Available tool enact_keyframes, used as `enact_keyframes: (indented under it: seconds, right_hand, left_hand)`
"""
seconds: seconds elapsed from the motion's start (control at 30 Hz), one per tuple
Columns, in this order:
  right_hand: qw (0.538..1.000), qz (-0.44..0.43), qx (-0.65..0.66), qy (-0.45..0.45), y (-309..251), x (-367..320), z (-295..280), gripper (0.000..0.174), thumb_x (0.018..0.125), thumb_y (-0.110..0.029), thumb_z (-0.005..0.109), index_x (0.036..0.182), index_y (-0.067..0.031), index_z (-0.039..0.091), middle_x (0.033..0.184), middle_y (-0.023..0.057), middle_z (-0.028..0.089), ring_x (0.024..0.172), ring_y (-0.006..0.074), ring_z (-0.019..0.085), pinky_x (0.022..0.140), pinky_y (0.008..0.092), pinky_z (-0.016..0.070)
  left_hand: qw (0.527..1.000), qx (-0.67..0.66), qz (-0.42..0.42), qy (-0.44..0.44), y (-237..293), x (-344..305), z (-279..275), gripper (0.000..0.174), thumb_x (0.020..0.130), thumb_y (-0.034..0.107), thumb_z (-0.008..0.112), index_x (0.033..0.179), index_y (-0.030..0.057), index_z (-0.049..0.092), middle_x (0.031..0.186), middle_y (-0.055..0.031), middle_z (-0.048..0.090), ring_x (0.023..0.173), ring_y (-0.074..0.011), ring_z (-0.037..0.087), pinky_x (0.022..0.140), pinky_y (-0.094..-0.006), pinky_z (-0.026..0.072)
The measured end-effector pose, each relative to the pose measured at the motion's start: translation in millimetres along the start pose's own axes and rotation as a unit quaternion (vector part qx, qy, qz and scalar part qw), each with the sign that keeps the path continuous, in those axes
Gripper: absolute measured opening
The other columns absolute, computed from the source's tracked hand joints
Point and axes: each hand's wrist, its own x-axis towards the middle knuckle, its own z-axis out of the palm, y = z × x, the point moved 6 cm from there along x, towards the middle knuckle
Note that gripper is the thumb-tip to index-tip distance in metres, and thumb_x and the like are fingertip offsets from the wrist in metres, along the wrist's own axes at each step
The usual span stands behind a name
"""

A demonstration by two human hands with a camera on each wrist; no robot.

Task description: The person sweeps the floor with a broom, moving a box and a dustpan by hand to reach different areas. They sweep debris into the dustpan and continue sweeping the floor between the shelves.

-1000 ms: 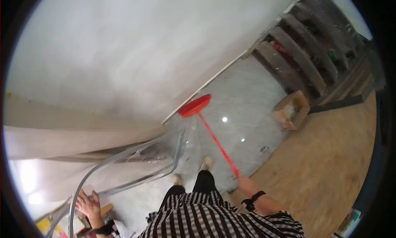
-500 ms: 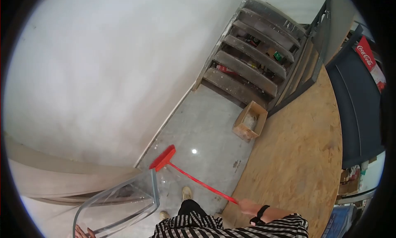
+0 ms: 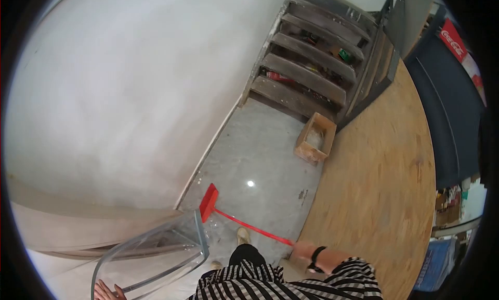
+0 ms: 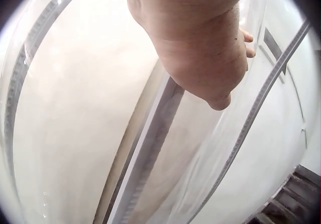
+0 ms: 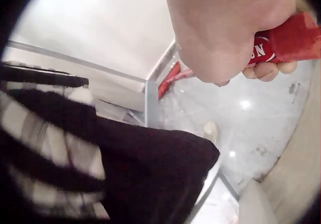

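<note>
Clear sheeting [image 3: 150, 250] in a grey frame [image 3: 201, 232] fills the lower left of the head view; the left hand [image 3: 108, 290] lies at its bottom corner, fingers extended and apart, though whether they press it I cannot tell. Just right of the frame, below centre, is the head of a red broom [image 3: 209, 202]; its long axis slants down and rightward along the handle [image 3: 254, 229] to the right hand [image 3: 304, 252], much the nearer, which grips the far end. The hands are well apart. On the grip [image 5: 296, 38], a white capital N shows, its neighbours partly hidden. Upper right, a red panel [image 3: 453, 39] reads "Coca-Cola"; lower right, a blue pack's [image 3: 435, 266] lettering is too blurred to read.
</note>
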Motion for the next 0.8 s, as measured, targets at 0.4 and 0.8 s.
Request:
enact_keyframes:
  seconds: [0.4, 0.8]
  right_hand:
    - [0.966, -0.040, -0.128, 0.221, -12, -49, -193, 0.018, 0.071, -0.020, 0.054, 0.079, -0.0084, 0.066, 0.076, 0.0147, 0.064, 0.073, 0.0347, 0.061, 0.063, 0.0424, 0.0483]
    - [0.888, 0.115, 0.267, 0.356, -162, 99, 71, 0.029, 0.086, -0.017, 0.037, 0.108, -0.0028, 0.050, 0.085, 0.0257, 0.061, 0.079, 0.0400, 0.061, 0.069, 0.0511, 0.0474]
  left_hand:
    - [0.996, -0.057, 0.015, 0.070, -4, 25, 25, 0.056, 0.085, 0.038, 0.049, 0.134, 0.0121, 0.040, 0.139, -0.0077, 0.037, 0.128, -0.0315, 0.032, 0.101, -0.0441, 0.0229]
    - [0.982, -0.121, 0.080, 0.122, 6, 41, -18, 0.061, 0.085, 0.035, 0.049, 0.140, 0.0167, 0.028, 0.146, -0.0026, 0.023, 0.134, -0.0235, 0.022, 0.107, -0.0400, 0.0133]
